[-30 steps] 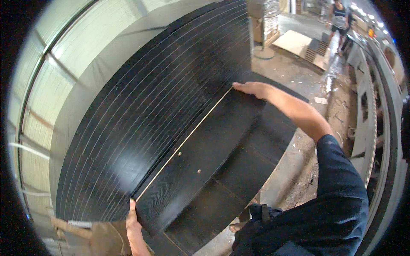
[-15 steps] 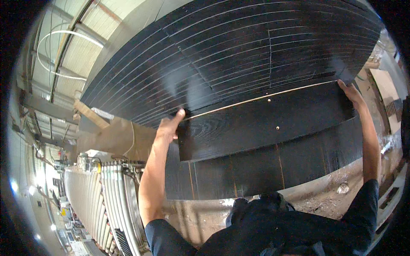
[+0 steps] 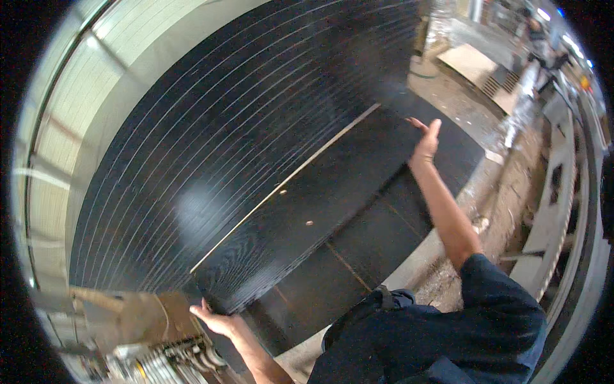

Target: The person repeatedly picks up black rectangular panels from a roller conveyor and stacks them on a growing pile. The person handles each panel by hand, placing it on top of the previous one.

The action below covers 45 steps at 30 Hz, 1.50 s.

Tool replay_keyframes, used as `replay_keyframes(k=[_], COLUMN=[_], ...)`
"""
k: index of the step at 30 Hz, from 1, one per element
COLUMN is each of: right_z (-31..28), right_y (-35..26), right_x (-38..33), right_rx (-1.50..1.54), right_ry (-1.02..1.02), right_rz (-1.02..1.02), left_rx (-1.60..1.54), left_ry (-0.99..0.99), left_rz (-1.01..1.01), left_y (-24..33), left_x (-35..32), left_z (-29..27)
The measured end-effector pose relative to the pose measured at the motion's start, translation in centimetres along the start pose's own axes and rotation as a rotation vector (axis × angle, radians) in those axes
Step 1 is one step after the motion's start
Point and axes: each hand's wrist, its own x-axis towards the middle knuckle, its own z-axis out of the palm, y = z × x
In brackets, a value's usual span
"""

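A long black board (image 3: pixel 291 211) with wood grain, a pale strip along its far edge and two small light dots on its face lies flat over a stack of black panels (image 3: pixel 364 249). My left hand (image 3: pixel 219 320) is at the board's near left corner, thumb and fingers stretched out, palm side against or close to the end. At the opposite end, my right hand (image 3: pixel 425 146) is open with its fingers spread, just beside the board's edge. Whether either palm touches the board is hard to tell.
A tall stack of black panels with pale edge lines (image 3: pixel 236 121) rises beyond the board. Light sheets (image 3: pixel 470 64) and clear plastic wrap (image 3: pixel 526 96) lie at the far right. A roller conveyor (image 3: pixel 169 365) stands at the lower left.
My view has turned, so the board now runs diagonally. Both hands have loosened from the board's ends, and their fingers have opened out. The board still lies on the panels.
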Motion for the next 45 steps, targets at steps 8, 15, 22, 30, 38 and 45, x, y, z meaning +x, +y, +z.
replay_keyframes(k=[8,15,22,30,38,45], right_z=[-1.1,-0.6,-2.1,5.9,5.8,7.4], right_y=[1.0,2.3,3.5,6.6,10.5,8.3], right_x=[1.4,0.4,-11.9,-19.8,-31.0,-36.3], right_rx=[0.136,0.029,-0.022,-0.329,-0.075,-0.161], right_ry=[0.243,0.283,0.205,0.271,-0.069,0.051], right_rz=[-0.169,-0.29,-0.18,-0.146,-0.084,-0.042], left_rx=[-0.064,-0.076,-0.012,0.113,0.346,0.331], left_ry=[-0.111,0.012,-0.07,-0.444,-0.79,-1.06], left_rz=[0.041,0.103,0.085,-0.138,-0.148,-0.267], left_y=[-1.2,-1.5,-1.1,0.0,2.1,4.7], left_x=[1.8,1.4,2.5,3.0,6.8,8.2], left_z=[-3.0,-2.1,-4.6,-4.3,-5.5,-4.8])
